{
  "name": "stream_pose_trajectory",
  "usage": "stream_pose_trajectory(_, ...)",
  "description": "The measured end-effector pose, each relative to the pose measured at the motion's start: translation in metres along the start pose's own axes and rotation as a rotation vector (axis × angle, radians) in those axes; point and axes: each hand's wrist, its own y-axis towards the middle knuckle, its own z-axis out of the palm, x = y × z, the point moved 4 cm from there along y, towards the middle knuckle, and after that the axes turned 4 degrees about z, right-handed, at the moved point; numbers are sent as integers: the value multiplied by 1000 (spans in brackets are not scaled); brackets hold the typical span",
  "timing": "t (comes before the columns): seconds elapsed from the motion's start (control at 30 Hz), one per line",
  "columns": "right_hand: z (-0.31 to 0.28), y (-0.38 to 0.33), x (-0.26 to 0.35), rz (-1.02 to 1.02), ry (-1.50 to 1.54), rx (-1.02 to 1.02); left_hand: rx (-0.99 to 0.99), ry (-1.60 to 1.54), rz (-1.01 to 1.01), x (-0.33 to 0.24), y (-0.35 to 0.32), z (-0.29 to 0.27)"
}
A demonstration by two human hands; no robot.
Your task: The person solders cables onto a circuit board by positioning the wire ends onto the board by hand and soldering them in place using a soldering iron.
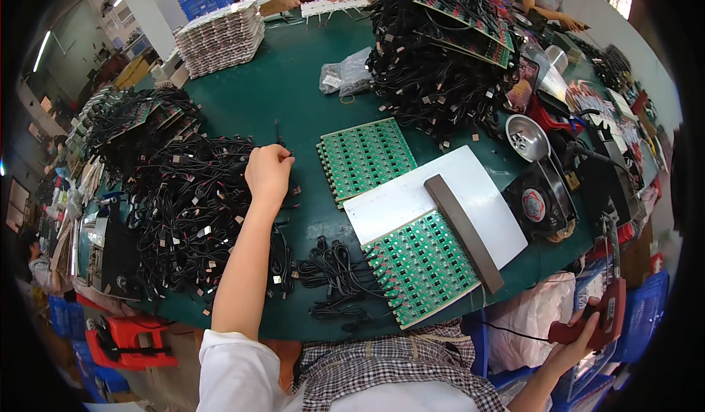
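Note:
My left hand (pixel 268 171) is closed around a thin black cable (pixel 278 134) that it lifts from the pile of black cables (pixel 183 206) on the green table (pixel 286 89). My right hand (pixel 580 335) hangs low at the right, off the table, gripping a dark red soldering tool (pixel 606 316). In front of me lies a green circuit-board panel (pixel 422 265) on a white sheet (pixel 411 195), pinned by a dark bar (pixel 464 232). Several black cables (pixel 338 280) run from the panel's left edge.
A second green panel (pixel 365 156) lies further back. A tall heap of cables and boards (pixel 440 59) stands behind it, beside a small fan (pixel 536 205) and a metal bowl (pixel 526 136). Stacked trays (pixel 220 37) sit far left. Other people work at the far edge.

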Motion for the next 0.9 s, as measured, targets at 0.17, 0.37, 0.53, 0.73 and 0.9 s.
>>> stream_pose_trajectory(0.17,13,-13,21,-48,218,143,79,-632,62,-17,-10,-27)
stream_pose_trajectory(0.37,77,-43,18,270,363,508,390,-869,218,-111,-98,-41)
stream_pose_trajectory(0.53,121,-81,20,246,212,889,713,-1021,132,-146,-140,-46)
stream_pose_trajectory(0.73,148,-100,14,-56,164,922,846,-814,368,-175,-168,-49)
stream_pose_trajectory(0.9,151,-107,7,-237,65,879,817,-783,467,-177,-174,-42)
